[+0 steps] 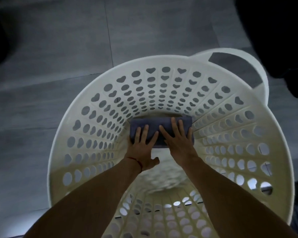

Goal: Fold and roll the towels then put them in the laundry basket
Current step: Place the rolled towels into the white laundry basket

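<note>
A rolled dark blue-grey towel (153, 123) lies at the bottom of the white perforated laundry basket (86, 107), against its far wall. Both my arms reach down into the basket. My left hand (143, 145) lies flat on the left half of the roll with fingers spread and straight, thumb out to the side. My right hand (177, 136) presses flat on the right half, fingers spread. Parts of the towel are hidden under both hands.
The basket stands on a grey tiled floor (50, 57). Its handle loop (258, 66) sticks out at the upper right. Dark shapes fill the top right corner (273, 31) and the left edge. The basket's near wall is below my forearms.
</note>
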Action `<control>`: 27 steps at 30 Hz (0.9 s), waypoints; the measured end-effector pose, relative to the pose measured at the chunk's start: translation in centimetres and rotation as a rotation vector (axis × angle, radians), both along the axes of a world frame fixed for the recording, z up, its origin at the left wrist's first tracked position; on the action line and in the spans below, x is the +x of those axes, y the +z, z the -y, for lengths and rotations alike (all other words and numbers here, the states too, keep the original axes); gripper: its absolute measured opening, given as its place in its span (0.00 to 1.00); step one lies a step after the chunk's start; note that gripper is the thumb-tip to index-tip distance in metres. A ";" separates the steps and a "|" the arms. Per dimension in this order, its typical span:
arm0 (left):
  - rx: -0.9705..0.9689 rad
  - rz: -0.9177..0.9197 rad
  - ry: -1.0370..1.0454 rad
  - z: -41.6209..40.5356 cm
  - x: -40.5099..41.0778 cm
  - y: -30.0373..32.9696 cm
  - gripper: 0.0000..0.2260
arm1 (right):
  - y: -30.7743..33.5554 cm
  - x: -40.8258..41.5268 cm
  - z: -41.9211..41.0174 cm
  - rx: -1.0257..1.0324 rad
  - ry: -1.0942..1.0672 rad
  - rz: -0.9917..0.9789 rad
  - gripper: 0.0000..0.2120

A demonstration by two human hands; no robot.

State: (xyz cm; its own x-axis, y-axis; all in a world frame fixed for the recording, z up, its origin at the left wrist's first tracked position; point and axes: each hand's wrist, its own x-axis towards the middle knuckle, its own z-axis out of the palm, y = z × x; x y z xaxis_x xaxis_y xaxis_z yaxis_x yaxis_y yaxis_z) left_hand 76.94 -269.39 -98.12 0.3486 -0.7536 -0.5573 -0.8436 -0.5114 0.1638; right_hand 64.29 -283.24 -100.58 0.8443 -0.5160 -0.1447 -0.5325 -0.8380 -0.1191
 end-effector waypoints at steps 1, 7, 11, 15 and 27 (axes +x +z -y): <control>0.021 -0.010 0.006 0.2 0.0 0.1 0.47 | -0.5 -0.1 -0.2 -0.009 -0.001 0.010 0.33; 0.128 -0.043 -0.006 0.4 0.4 0.2 0.50 | 0.8 0.0 -0.3 0.075 -0.002 -0.043 0.37; 0.163 -0.046 -0.021 0.7 1.7 2.3 0.46 | 4.0 -0.2 -0.4 0.084 0.024 -0.058 0.35; 0.135 -0.010 -0.057 0.3 1.6 5.2 0.41 | 7.7 -1.1 -2.2 0.093 -0.011 -0.140 0.32; -0.156 -0.148 0.106 -2.6 -3.8 21.7 0.15 | 20.1 -4.4 -7.4 0.200 -0.063 0.122 0.20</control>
